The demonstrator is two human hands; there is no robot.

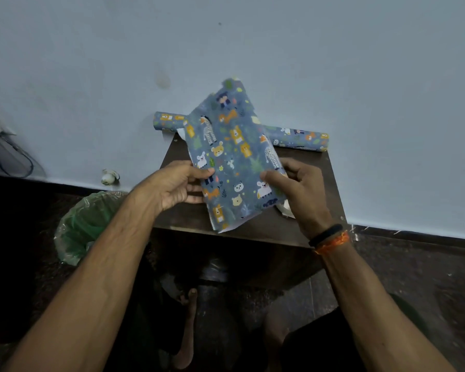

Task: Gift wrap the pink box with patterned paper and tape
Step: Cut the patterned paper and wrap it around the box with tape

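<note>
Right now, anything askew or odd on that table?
The wrapped box is held up tilted by both hands, left hand and right hand, with loose paper ends unfolded top and bottom. The paper roll overhangs the small table at both ends.

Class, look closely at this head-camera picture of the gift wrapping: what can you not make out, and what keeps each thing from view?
- Pink box: not visible in the head view; the patterned paper, held by the left hand and right hand, covers it.
- White object on the table: mostly hidden by the right hand; tape or not, unclear.
- Paper roll: its middle hidden behind the sheet.
- Under the table: too dark.
</note>
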